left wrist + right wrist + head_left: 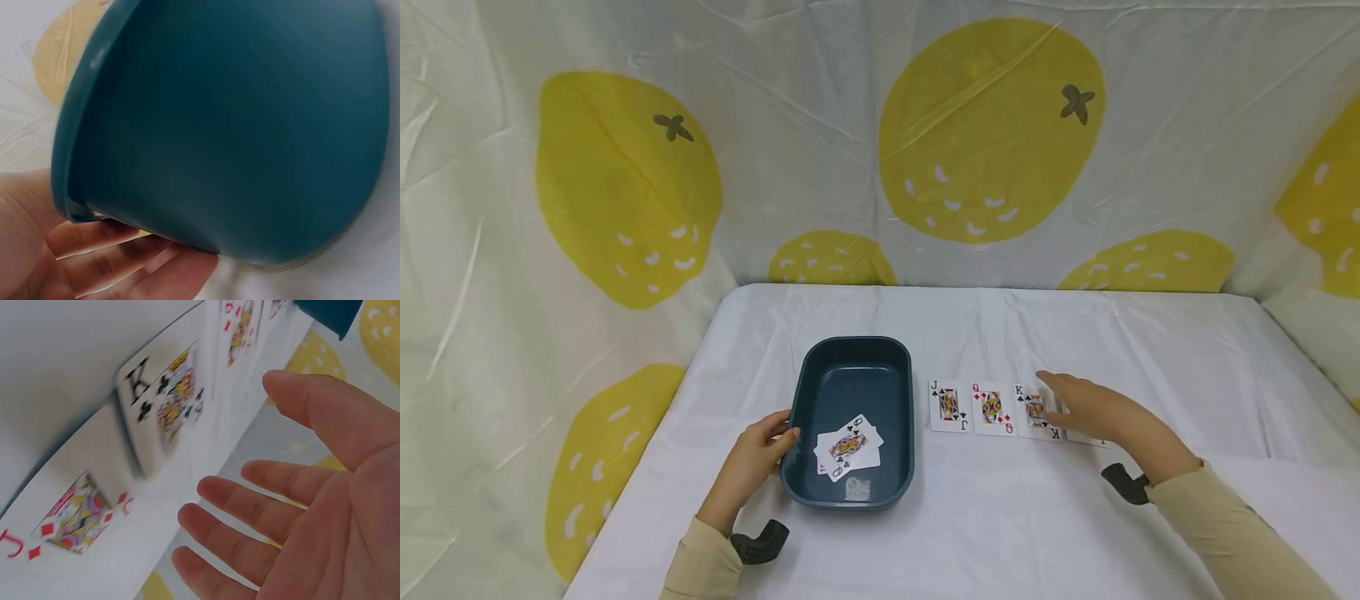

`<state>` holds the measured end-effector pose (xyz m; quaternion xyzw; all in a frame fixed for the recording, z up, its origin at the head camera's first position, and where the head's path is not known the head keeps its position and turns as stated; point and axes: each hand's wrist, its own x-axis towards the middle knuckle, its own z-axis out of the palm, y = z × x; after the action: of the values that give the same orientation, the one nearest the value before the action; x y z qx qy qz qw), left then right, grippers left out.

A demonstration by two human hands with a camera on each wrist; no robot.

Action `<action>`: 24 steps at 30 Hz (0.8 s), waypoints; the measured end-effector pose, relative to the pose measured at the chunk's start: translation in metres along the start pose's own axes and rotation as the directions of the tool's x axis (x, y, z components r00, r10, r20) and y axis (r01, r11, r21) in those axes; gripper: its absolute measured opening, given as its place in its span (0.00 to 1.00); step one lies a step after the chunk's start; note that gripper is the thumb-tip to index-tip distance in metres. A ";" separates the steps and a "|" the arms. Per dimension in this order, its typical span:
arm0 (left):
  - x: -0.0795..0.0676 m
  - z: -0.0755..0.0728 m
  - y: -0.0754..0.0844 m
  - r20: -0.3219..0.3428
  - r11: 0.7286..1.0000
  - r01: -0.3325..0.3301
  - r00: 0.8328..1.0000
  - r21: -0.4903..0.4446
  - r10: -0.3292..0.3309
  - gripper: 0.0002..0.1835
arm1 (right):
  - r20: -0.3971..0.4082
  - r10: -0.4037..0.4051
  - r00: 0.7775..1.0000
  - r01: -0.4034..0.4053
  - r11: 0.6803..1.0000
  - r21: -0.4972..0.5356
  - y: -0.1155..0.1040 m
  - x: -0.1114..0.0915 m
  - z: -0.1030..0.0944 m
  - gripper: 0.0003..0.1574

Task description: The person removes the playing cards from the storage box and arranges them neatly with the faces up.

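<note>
My left hand [758,452] holds the dark blue plastic tub [902,367] at its left rim. In the left wrist view the fingers [112,256] lie along the tub's outer wall. Inside the tub, a queen of clubs [848,448] rests on other cards. To its right lies a row of face-up cards: jack of clubs [949,406], queen of diamonds [992,408], king of clubs [165,406] and jack of diamonds [78,515]. Over the row's right end hovers my right hand [1086,407], fingers spread and holding nothing. It partly hides the last card in the head view.
A white cloth covers the table [1000,525]. Behind it and at the sides hangs a white curtain [805,133] with yellow lemon prints. Black curved pieces [762,543] sit at both wrists.
</note>
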<state>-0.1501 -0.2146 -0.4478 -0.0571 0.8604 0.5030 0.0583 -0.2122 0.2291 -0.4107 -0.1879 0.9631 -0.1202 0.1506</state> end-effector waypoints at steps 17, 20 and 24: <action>0.000 -0.001 0.000 -0.011 1.000 0.002 1.000 0.011 -0.002 0.22 | -0.080 -0.176 0.981 0.182 0.979 0.088 -0.079 0.037 -0.003 0.42; -0.001 0.000 0.000 -0.013 1.000 0.006 1.000 0.015 -0.006 0.22 | -0.083 -0.202 0.976 0.210 0.972 0.103 -0.099 0.045 -0.005 0.43; -0.001 0.001 0.001 -0.010 1.000 0.006 1.000 0.007 -0.006 0.22 | -0.087 -0.237 0.968 0.246 0.964 0.106 -0.125 0.053 -0.008 0.43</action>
<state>-0.1493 -0.2131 -0.4474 -0.0618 0.8622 0.4996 0.0557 -0.2211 0.0964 -0.3804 -0.2903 0.9293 -0.2002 0.1098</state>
